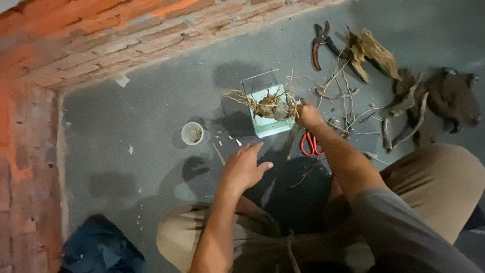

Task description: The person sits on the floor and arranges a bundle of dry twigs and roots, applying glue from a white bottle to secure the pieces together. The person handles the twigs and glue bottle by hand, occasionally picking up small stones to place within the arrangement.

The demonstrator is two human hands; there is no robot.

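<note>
Grey concrete floor (151, 101): glass tank (265, 108) mid-floor. Right hand (309, 115) pinching root clump (273, 106) on tank rim, steadying it. Left hand (245, 167) spread, empty, hovering. Red scissors (310, 144) beside right wrist, within reach.

Bare floor (151, 108) lies open at nine o'clock of the glass box (266, 103). At three o'clock, twigs (343, 96), scissors (310, 144) (red-handled) and driftwood (429, 103) crowd the way.
</note>
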